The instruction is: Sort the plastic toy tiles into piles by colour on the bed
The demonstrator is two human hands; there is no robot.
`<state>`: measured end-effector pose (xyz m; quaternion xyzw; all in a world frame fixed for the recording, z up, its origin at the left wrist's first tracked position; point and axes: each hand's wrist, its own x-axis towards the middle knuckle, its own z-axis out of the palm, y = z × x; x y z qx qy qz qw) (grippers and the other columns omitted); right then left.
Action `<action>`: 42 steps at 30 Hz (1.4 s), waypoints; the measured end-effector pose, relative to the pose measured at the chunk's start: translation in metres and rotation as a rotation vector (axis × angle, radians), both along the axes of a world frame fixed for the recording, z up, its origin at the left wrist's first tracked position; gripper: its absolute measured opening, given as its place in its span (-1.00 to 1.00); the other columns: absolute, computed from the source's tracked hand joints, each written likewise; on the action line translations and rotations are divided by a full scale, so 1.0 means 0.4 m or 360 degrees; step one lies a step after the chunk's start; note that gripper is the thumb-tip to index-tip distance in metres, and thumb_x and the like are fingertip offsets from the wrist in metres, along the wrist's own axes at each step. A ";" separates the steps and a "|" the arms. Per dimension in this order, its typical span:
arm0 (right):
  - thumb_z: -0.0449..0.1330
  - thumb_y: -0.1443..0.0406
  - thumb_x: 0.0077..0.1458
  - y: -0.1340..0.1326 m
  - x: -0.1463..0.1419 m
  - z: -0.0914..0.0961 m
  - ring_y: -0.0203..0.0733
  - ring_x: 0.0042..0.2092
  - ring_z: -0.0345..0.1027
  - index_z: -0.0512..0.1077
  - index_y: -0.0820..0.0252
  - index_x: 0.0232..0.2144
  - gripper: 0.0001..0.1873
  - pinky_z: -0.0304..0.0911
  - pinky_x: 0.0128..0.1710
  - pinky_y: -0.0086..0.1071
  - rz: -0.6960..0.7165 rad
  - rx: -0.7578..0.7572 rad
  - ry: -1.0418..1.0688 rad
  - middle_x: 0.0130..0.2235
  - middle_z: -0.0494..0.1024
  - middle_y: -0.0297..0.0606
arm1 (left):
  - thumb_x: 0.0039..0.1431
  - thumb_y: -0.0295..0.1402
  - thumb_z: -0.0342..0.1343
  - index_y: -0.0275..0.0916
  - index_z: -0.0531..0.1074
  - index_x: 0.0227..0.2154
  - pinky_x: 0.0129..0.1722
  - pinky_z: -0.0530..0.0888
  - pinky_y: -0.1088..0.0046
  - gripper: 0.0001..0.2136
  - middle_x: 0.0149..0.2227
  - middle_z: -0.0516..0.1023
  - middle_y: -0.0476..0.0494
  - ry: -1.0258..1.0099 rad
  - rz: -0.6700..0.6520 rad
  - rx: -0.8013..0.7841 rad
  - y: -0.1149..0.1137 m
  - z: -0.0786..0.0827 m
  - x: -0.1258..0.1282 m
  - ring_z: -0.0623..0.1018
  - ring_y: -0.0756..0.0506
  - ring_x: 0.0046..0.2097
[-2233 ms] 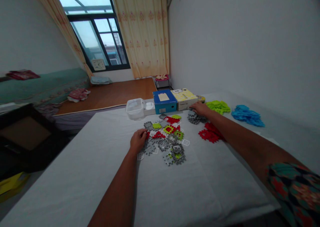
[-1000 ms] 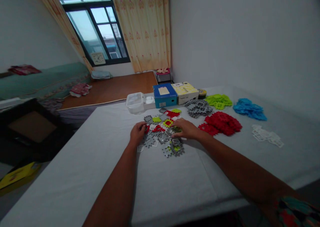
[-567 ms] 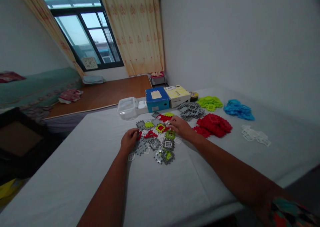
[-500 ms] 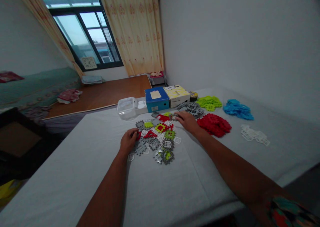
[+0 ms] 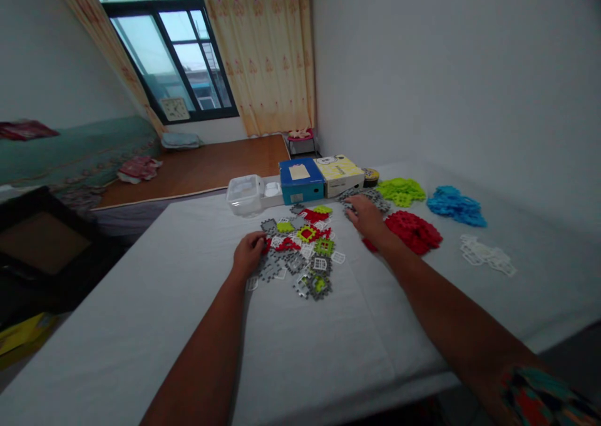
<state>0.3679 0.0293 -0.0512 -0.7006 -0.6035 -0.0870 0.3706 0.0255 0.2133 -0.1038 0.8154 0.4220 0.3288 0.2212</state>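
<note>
My left hand point(image 5: 248, 254) rests at the left edge of a mixed heap of flat interlocking building tiles point(image 5: 295, 263). Its fingers are closed by a red tile point(image 5: 267, 245) and seem to pinch it; the fingertips are partly hidden. The heap mixes grey, red, lime and white pieces, some joined, such as a lime square tile point(image 5: 324, 246) and a white window piece point(image 5: 338, 258). At the near edge of the grey tile pile point(image 5: 375, 199) is my right hand point(image 5: 365, 217), fingers curled around what looks like a grey tile.
Sorted piles lie to the right: red tiles point(image 5: 416, 232), lime tiles point(image 5: 401, 191), blue tiles point(image 5: 455, 205) and white frames point(image 5: 486, 255). Behind stand a clear plastic box point(image 5: 245, 194), a blue box point(image 5: 301, 181), a yellow box point(image 5: 338, 174) and a round tin point(image 5: 370, 176).
My right hand has moved right from the mixed heap to the grey pile, taking a grey piece along. My left hand has stayed at the heap's left edge. The view has shifted slightly.
</note>
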 end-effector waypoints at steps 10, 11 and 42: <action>0.47 0.07 -0.11 -0.071 -0.225 0.026 -0.10 -0.04 0.38 0.50 0.15 0.05 -0.33 0.30 -0.03 -0.28 0.1561 -0.0754 0.0033 -0.03 0.50 -0.12 | 0.17 -0.30 0.01 -0.19 0.59 -0.13 0.09 0.44 0.25 -0.70 -0.05 0.63 -0.17 -0.0006 0.0011 -0.0028 -0.008 -0.005 0.006 0.56 -0.17 0.02; 0.47 0.08 -0.11 -0.073 -0.229 0.025 -0.07 -0.01 0.37 0.50 0.16 0.04 -0.34 0.28 0.02 -0.24 0.1571 -0.0750 -0.0010 -0.03 0.50 -0.10 | 0.17 -0.30 0.01 -0.19 0.59 -0.13 0.09 0.44 0.25 -0.69 -0.05 0.63 -0.16 0.0001 0.0011 -0.0032 -0.008 -0.004 0.006 0.56 -0.16 0.02; 0.12 0.28 0.21 -0.019 -0.034 0.010 -0.11 -0.18 0.48 0.52 0.21 -0.11 -0.75 0.38 -0.09 -0.21 0.0213 -0.0048 0.0248 -0.13 0.61 -0.10 | 0.16 -0.30 0.01 -0.17 0.59 -0.14 0.12 0.42 0.23 -0.70 -0.02 0.62 -0.17 -0.0017 0.0025 -0.0031 -0.011 0.009 0.006 0.55 -0.16 0.03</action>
